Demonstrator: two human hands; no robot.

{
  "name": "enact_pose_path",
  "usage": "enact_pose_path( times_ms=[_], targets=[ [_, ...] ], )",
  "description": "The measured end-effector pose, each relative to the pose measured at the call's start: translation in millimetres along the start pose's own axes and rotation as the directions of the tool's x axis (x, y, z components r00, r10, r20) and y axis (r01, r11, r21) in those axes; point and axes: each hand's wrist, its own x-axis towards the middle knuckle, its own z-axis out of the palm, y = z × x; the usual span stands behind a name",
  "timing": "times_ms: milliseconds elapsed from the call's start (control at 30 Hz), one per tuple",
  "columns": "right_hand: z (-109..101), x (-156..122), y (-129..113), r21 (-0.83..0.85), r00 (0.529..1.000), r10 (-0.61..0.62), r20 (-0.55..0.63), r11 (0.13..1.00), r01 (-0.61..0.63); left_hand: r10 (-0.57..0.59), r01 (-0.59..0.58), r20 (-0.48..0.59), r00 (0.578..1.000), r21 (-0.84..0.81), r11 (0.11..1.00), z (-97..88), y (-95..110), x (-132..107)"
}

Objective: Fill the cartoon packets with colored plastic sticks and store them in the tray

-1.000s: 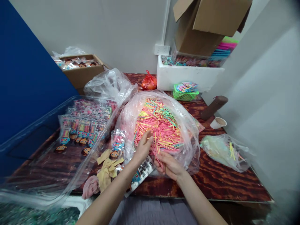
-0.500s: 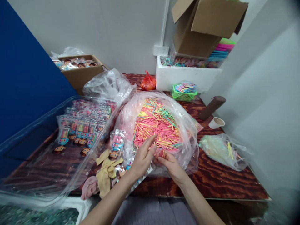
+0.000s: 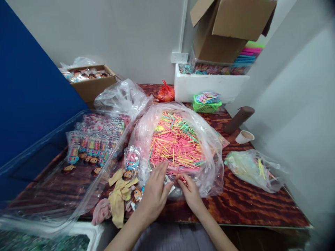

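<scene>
A large clear plastic bag (image 3: 141,134) lies spread open on the table, full of thin pink, yellow, green and blue sticks (image 3: 176,146). At its near edge my right hand (image 3: 190,193) is closed round a small bundle of pink sticks (image 3: 184,180), whose ends show at the fingers. My left hand (image 3: 156,186) is stretched out with straight fingers, apart from the right one, over the bag's near left edge. Partly under it lie printed cartoon packets (image 3: 136,196). Another filled cartoon packet (image 3: 132,158) rests against the bag's left side.
Yellow cloth strips (image 3: 117,198) and a pink cloth (image 3: 101,211) lie left of my arms. Filled packets (image 3: 91,139) cover a plastic-lined area at left. At right are a knotted plastic bag (image 3: 255,169), paper cup (image 3: 244,137) and brown flask (image 3: 239,119). A green basket (image 3: 206,106) stands behind.
My hands have moved apart and slightly nearer to me. The left fingers have left the bundle of sticks, which stays in my right hand.
</scene>
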Motion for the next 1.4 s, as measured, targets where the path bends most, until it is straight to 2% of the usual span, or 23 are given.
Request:
enact_pose_path(
  times_ms=[100, 233, 300, 367, 433, 533, 600, 700, 800, 900, 1033, 1233, 1400],
  targets=[
    [2, 0, 3, -0.037, 1.0, -0.007, 0.0, 0.999, 0.007, -0.023, 0.023, 0.019, 1.0, 0.015, 1.0, 3.7, 0, -8],
    [6, 0, 17, 0.057, 0.999, 0.007, -0.044, 0.998, -0.005, 0.117, -0.13, 0.197, 0.973, 0.057, 0.99, 26.8, 13, -7],
    [6, 0, 20, 0.08, 0.998, 0.003, -0.061, 0.997, 0.002, 0.145, -0.163, 0.233, 0.962, 0.06, 0.985, 31.7, 16, -6],
    [4, 0, 19, 0.044, 0.999, -0.002, -0.036, 0.999, 0.004, 0.101, -0.114, 0.181, 0.978, 0.065, 0.991, 27.6, 10, -8],
    [3, 0, 14, -0.024, 1.0, -0.011, -0.002, 1.0, 0.011, 0.013, -0.019, 0.063, 0.998, 0.101, 0.995, 17.5, -3, -12],
    [1, 0, 9, -0.085, 1.0, -0.022, 0.008, 0.996, 0.022, -0.101, 0.122, -0.096, 0.99, 0.25, 0.96, 4.0, -29, -21],
    [1, -1, 8, -0.092, 1.0, -0.022, 0.009, 0.995, 0.022, -0.133, 0.173, -0.135, 0.982, 0.357, 0.918, 1.6, -44, -26],
    [1, 0, 8, -0.097, 0.999, -0.031, 0.015, 0.995, 0.032, -0.126, 0.174, -0.139, 0.982, 0.427, 0.887, 5.5, -55, -30],
    [1, -1, 9, -0.118, 0.999, -0.044, 0.016, 0.992, 0.046, -0.139, 0.189, -0.154, 0.978, 0.386, 0.903, 8.2, -56, -31],
    [2, -1, 10, -0.131, 0.999, -0.045, 0.006, 0.99, 0.046, -0.17, 0.222, -0.211, 0.963, 0.255, 0.941, 6.6, -56, -30],
    [3, -1, 12, -0.143, 0.998, -0.056, 0.001, 0.988, 0.055, -0.151, 0.186, -0.249, 0.957, 0.124, 0.975, 5.6, -59, -32],
    [3, -1, 16, -0.148, 0.999, -0.047, -0.013, 0.988, 0.045, -0.153, 0.174, -0.276, 0.949, 0.051, 0.983, 7.1, -64, -38],
    [3, -1, 13, -0.15, 0.998, -0.064, -0.011, 0.987, 0.061, -0.207, 0.201, -0.269, 0.94, -0.05, 0.978, -1.2, -59, -35]
  ],
)
